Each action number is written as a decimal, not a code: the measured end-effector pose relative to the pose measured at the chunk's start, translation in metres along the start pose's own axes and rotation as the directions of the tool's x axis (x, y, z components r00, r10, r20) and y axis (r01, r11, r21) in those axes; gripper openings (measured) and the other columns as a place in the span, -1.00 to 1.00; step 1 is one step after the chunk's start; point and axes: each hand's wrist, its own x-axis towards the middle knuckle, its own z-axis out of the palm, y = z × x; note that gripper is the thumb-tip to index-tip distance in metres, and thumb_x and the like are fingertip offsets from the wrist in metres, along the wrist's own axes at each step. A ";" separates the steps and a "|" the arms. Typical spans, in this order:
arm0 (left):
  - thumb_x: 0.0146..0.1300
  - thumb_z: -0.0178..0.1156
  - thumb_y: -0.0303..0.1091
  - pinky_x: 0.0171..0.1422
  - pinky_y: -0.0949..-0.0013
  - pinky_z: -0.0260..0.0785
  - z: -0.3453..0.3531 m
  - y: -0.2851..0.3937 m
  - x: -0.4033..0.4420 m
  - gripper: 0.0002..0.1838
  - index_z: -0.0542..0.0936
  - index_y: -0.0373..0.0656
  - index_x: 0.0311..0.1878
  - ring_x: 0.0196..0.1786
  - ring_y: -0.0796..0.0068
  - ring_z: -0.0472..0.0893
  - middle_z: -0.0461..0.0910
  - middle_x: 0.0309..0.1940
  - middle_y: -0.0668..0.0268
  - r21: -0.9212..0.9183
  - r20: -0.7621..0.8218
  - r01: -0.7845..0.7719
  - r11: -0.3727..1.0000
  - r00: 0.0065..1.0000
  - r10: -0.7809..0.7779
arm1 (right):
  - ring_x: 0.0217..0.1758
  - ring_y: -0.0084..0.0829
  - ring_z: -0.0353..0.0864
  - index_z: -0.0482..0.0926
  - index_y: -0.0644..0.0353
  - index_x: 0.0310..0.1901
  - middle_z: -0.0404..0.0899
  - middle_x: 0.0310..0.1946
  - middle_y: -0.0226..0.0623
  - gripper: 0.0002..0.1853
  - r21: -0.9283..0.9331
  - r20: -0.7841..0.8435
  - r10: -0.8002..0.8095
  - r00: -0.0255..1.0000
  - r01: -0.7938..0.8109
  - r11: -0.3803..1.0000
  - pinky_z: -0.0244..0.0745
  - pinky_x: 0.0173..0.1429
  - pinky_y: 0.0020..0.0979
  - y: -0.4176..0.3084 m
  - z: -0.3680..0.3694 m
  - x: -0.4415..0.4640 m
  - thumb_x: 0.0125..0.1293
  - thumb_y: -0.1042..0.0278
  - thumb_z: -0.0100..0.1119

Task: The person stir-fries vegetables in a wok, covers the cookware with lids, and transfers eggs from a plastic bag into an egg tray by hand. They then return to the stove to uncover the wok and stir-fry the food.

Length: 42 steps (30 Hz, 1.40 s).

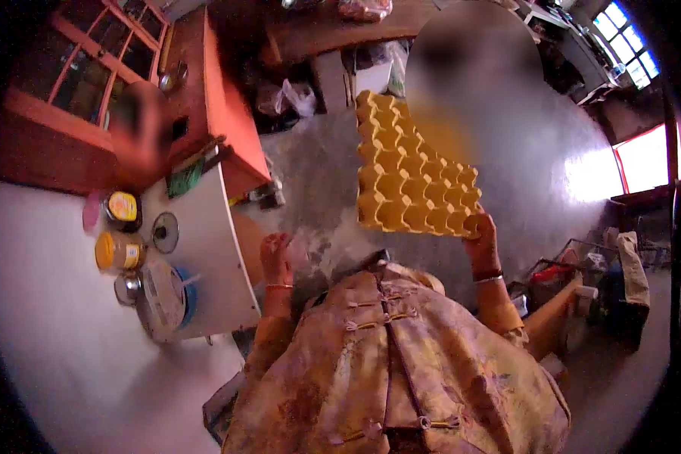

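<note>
My right hand (pixel 483 238) grips the lower right corner of a yellow-brown egg tray (pixel 412 178), holding it up in front of me. Rows of cups show on the tray, and a blurred patch hides its upper right part. My left hand (pixel 275 259) is raised beside the edge of a white table (pixel 223 280), away from the tray. Its fingers are curled in, and whatever they may hold I cannot make out. A faint pale smear shows just right of those fingers.
Jars with yellow lids (pixel 110 251), a glass lid (pixel 165 232) and a round tub (pixel 166 295) stand on the white table to my left. An orange-red cabinet (pixel 231 113) is behind it. A wire rack with items (pixel 564 272) sits at lower right. Plastic bags (pixel 299 98) lie farther back.
</note>
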 end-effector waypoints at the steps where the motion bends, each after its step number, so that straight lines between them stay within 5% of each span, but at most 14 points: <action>1: 0.23 0.20 -0.24 -0.42 0.51 0.33 0.001 0.003 0.000 -0.83 0.46 -0.08 -0.30 -0.49 0.58 0.39 0.42 -0.44 0.44 -0.048 0.030 0.080 0.996 0.996 -0.079 | 0.07 -0.40 0.55 0.27 0.23 0.32 0.50 0.10 -0.30 -0.45 0.017 0.002 -0.002 1.000 0.002 1.000 0.54 0.08 -0.40 0.001 0.003 0.003 0.39 0.14 0.00; 2: 0.25 0.18 -0.24 -0.40 0.52 0.34 0.002 0.007 0.001 -0.85 0.47 -0.09 -0.29 -0.48 0.58 0.39 0.41 -0.44 0.45 -0.091 0.061 0.162 0.983 0.986 -0.157 | 0.16 -0.32 0.51 0.26 0.25 0.32 0.44 0.20 -0.21 -0.44 0.003 0.060 0.001 0.998 -0.001 1.000 0.49 0.17 -0.30 0.004 0.000 0.008 0.37 0.14 -0.08; 4: 0.30 0.11 -0.22 -0.30 0.46 0.37 -0.007 -0.014 0.016 -0.84 0.49 -0.06 -0.15 -0.40 0.61 0.38 0.41 -0.44 0.46 0.099 0.042 0.310 0.946 0.948 -0.315 | 0.17 -0.33 0.50 0.25 0.25 0.33 0.43 0.21 -0.22 -0.44 0.008 0.050 -0.016 0.999 0.016 1.000 0.49 0.17 -0.30 0.000 0.014 0.001 0.37 0.14 -0.07; 8: 0.32 0.10 -0.17 -0.24 0.39 0.38 -0.035 -0.069 0.054 -0.74 0.46 -0.08 -0.03 -0.31 0.59 0.40 0.40 -0.40 0.42 -0.002 0.069 0.304 0.953 0.950 -0.303 | 0.19 -0.34 0.50 0.23 0.24 0.34 0.42 0.23 -0.23 -0.43 0.052 0.016 -0.021 1.000 0.020 0.998 0.49 0.19 -0.29 0.014 -0.006 0.002 0.37 0.14 -0.04; 11: 0.24 0.18 -0.24 -0.19 0.34 0.45 0.029 0.003 0.004 -0.68 0.43 -0.10 0.01 -0.17 0.50 0.48 0.46 -0.26 0.32 -0.162 0.336 0.391 0.906 0.885 -0.322 | 0.18 -0.34 0.51 0.23 0.24 0.34 0.42 0.23 -0.23 -0.43 0.054 0.027 -0.069 0.997 0.068 0.996 0.49 0.20 -0.30 0.018 -0.004 0.004 0.37 0.15 -0.03; 17: 0.08 0.31 -0.38 -0.19 0.33 0.54 0.014 -0.023 0.008 -0.52 0.39 -0.08 0.08 -0.04 0.36 0.58 0.53 -0.07 0.19 0.014 0.581 0.363 0.932 0.755 -0.304 | 0.20 -0.36 0.50 0.24 0.23 0.33 0.43 0.22 -0.25 -0.43 0.048 0.030 -0.063 0.998 0.061 0.997 0.47 0.21 -0.34 0.024 -0.011 0.009 0.37 0.13 -0.01; 19: 0.04 0.30 -0.46 -0.28 0.39 0.53 0.017 -0.015 -0.005 -0.49 0.39 -0.11 0.10 -0.13 0.32 0.62 0.56 -0.08 0.20 0.115 0.449 0.426 0.897 0.783 -0.430 | 0.17 -0.34 0.53 0.23 0.26 0.34 0.44 0.21 -0.21 -0.43 0.058 0.017 -0.062 0.998 0.061 0.996 0.49 0.19 -0.32 0.029 -0.014 0.003 0.35 0.18 -0.03; 24: 0.17 0.24 -0.32 -0.40 0.51 0.43 0.023 -0.006 -0.001 -0.69 0.49 -0.12 -0.03 -0.32 0.51 0.59 0.58 -0.32 0.34 0.068 0.540 0.350 0.934 0.775 -0.330 | 0.19 -0.34 0.51 0.24 0.24 0.33 0.44 0.22 -0.23 -0.42 -0.004 -0.021 -0.105 0.994 0.105 0.995 0.49 0.19 -0.33 0.019 0.009 -0.005 0.32 0.17 -0.02; 26: 0.24 0.20 -0.21 -0.56 0.54 0.23 0.019 0.021 0.001 -0.78 0.53 -0.08 -0.13 -0.54 0.64 0.44 0.47 -0.51 0.46 0.186 0.483 0.378 0.907 0.769 -0.419 | 0.19 -0.36 0.50 0.27 0.21 0.31 0.45 0.20 -0.26 -0.44 0.014 -0.018 -0.097 0.995 0.097 0.995 0.48 0.19 -0.35 0.017 0.028 -0.018 0.32 0.17 -0.01; 29: 0.28 0.16 -0.14 -0.62 0.54 0.06 0.026 0.014 0.008 -0.83 0.53 -0.01 -0.25 -0.66 0.68 0.27 0.36 -0.60 0.52 0.060 0.378 0.414 0.908 0.833 -0.405 | 0.19 -0.38 0.50 0.29 0.18 0.29 0.46 0.19 -0.30 -0.45 -0.019 -0.021 -0.118 0.993 0.118 0.993 0.47 0.19 -0.36 0.003 0.041 -0.021 0.31 0.16 0.00; 36: 0.32 0.08 0.01 -0.63 0.53 0.07 0.067 0.020 0.018 -0.74 0.47 0.06 -0.35 -0.67 0.72 0.26 0.32 -0.64 0.58 0.103 0.405 0.502 0.859 0.767 -0.497 | 0.18 -0.37 0.51 0.31 0.19 0.28 0.46 0.18 -0.28 -0.46 -0.087 -0.070 -0.177 0.982 0.170 0.982 0.48 0.18 -0.34 0.014 0.037 -0.024 0.31 0.16 0.00; 42: 0.27 0.11 0.21 -0.64 0.54 0.00 0.133 0.016 0.013 -0.55 0.53 -0.03 -0.24 -0.55 0.72 0.32 0.33 -0.56 0.56 0.288 0.576 0.210 0.934 0.742 -0.344 | 0.21 -0.35 0.48 0.32 0.18 0.27 0.45 0.18 -0.28 -0.50 -0.144 -0.041 -0.204 0.978 0.196 0.970 0.46 0.19 -0.30 0.015 -0.009 0.013 0.32 0.24 0.00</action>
